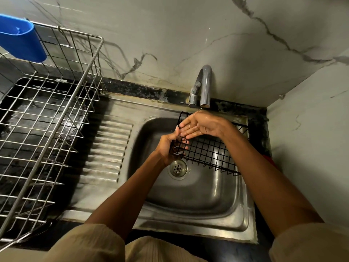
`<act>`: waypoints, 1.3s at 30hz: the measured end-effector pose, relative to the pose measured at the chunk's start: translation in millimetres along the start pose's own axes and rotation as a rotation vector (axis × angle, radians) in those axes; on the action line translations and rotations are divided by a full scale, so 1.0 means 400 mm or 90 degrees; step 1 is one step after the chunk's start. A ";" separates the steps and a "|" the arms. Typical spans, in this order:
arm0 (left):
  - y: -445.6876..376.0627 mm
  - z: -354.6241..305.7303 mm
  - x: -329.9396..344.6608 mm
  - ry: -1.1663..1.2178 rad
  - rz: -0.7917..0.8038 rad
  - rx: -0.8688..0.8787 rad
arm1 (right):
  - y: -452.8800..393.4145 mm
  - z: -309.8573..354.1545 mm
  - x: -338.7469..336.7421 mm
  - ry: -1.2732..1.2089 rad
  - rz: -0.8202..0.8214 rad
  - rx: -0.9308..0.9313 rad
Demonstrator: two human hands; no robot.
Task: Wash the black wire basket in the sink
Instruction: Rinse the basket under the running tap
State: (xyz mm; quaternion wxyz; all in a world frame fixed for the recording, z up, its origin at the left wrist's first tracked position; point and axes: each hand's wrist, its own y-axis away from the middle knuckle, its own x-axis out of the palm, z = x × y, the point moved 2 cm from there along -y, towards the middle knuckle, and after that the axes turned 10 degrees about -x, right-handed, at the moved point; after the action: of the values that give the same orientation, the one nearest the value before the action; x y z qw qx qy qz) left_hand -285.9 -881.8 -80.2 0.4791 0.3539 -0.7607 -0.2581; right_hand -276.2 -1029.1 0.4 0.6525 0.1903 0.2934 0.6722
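The black wire basket [209, 152] is held tilted over the steel sink [190, 197], its far rim up near the tap. My left hand [168, 146] grips the basket's left end, fingers curled through the mesh. My right hand [200, 125], wet, lies with straight fingers across the basket's upper left part, just under the tap spout [205, 86]. Whether water runs from the spout is hard to tell.
A large steel wire dish rack [49, 118] stands on the counter to the left, with a blue plastic holder [20, 38] hung on its back rim. The ribbed drainboard [107, 150] lies between rack and basin. The drain [178, 168] is uncovered. Marble-patterned walls close in behind and to the right.
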 end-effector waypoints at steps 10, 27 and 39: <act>0.012 -0.004 -0.055 -0.022 -0.074 0.042 | -0.009 0.003 0.016 0.043 0.006 -0.016; 0.028 -0.014 0.013 -0.313 -0.422 0.120 | -0.038 0.008 0.045 -0.098 -0.072 -0.019; 0.128 -0.109 0.054 -0.627 -0.423 0.043 | -0.015 -0.033 -0.009 0.131 -0.102 -0.063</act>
State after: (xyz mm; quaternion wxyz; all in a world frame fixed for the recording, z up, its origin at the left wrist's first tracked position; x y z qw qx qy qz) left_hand -267.4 -869.4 -13.1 -0.0484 0.4266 -0.7497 -0.5036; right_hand -279.5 -1034.7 -13.0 0.6794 0.0641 0.3393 0.6475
